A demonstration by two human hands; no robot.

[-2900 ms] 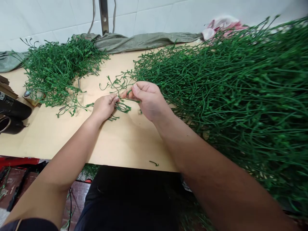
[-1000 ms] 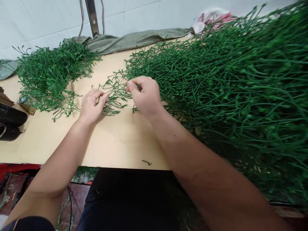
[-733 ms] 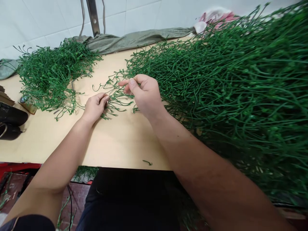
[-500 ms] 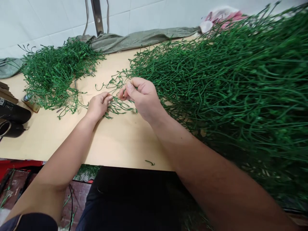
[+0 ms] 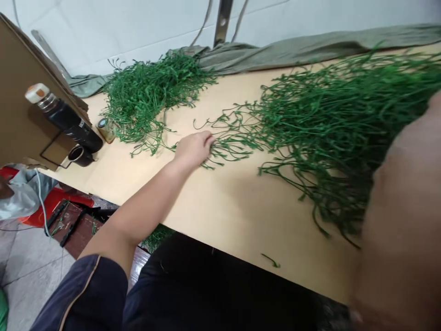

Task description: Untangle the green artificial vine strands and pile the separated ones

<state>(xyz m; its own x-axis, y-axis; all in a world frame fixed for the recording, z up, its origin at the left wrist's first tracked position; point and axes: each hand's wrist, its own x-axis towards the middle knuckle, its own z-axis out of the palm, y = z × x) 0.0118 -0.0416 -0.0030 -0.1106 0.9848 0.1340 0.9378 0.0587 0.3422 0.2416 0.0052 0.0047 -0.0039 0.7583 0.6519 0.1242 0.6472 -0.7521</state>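
My left hand [image 5: 193, 149] rests on the table with its thumb and fingers pinched together. From that grip a small bunch of thin green stems [image 5: 230, 148] with branched tips fans out to the right. Its other ends pass under the hand. To the right of the bunch spreads a big heap of long green stems [image 5: 317, 110], partly covered by my right arm [image 5: 403, 220]. That arm is close to the camera and blurred, and its hand lies outside the picture.
A second pile of green stems [image 5: 148, 92] lies at the back left. Near it stand a black bottle [image 5: 70, 122], a dark mug [image 5: 81, 156], a small jar [image 5: 106, 130] and a cardboard sheet [image 5: 20, 101]. One loose stem [image 5: 270, 260] is near the table's [image 5: 220, 207] front edge.
My right hand has left the spot beside my left hand and gone out of view to the right. My left hand keeps its pinch. The view has turned left.
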